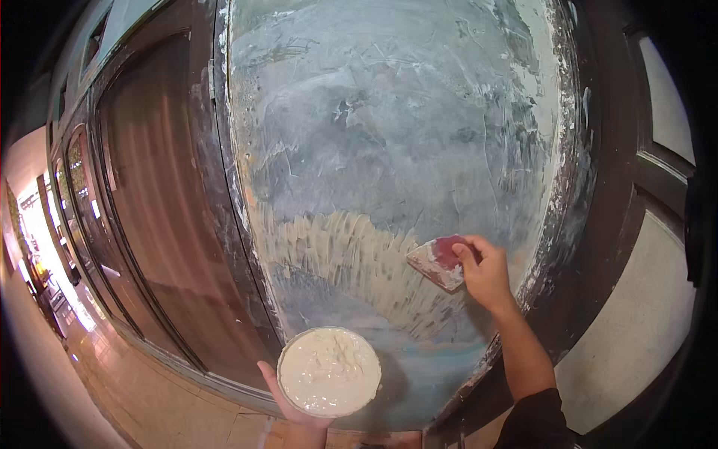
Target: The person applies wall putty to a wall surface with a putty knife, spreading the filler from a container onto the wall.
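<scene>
My right hand [486, 273] grips a reddish putty scraper [437, 262] by its upper end, thumb on the near face. Pale putty is smeared over its lower part. The scraper is at the grey wall [389, 142]; whether its edge touches cannot be told. Left of it spreads a band of cream putty [336, 247] with many short stroke marks. Low in front of the wall, my left hand [292, 410] supports a round bowl [281, 385] from beneath, thumb up along its side. Thick, glossy cream putty [329, 370] fills the bowl.
Dark wooden frames border the wall on both sides. To the left is a brown panelled door [153, 179] with glossy panes, and beyond it a bright opening [56, 277]. A tiled floor [142, 382] lies below. Pale panels [636, 322] sit in dark framing at the right.
</scene>
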{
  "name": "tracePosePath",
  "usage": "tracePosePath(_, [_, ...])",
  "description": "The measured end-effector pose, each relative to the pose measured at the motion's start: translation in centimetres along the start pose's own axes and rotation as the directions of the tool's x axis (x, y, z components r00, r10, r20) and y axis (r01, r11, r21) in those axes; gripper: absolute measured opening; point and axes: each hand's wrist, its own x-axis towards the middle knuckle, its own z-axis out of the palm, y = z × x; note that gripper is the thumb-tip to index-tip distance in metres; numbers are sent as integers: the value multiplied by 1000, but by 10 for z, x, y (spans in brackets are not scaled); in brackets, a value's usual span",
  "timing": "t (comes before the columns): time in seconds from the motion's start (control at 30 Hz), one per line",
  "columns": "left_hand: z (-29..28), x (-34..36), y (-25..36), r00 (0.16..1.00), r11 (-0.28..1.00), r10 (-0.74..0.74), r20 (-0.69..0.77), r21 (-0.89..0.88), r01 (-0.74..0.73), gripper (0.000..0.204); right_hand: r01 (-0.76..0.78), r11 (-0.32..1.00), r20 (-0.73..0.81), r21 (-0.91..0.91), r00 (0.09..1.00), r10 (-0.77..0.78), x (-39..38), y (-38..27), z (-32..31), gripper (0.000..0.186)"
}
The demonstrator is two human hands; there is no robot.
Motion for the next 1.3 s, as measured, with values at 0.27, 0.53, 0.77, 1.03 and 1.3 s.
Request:
tracePosePath(0.27, [7,-3,-1,1000,984,-5,15,178,2,102,13,996,-125,93,992,-2,24,-3,-10,18])
tracePosePath(0.53, [6,-7,2,996,968,-20,82,251,-1,103,-74,986,-6,-147,997,74,7,-10,-3,17])
tracePosePath(0.77, [8,-6,3,1000,987,22,18,161,-25,102,-75,967,-2,244,997,78,5,-27,-22,15])
tracePosePath(1.03, [32,3,5,998,999,-13,63,47,10,98,705,701,464,105,589,-662,-39,-104,-24,30])
tracePosePath(1.3, [49,-1,4,993,998,13,120,53,-19,94,720,688,593,85,519,-616,-52,-117,-29,27])
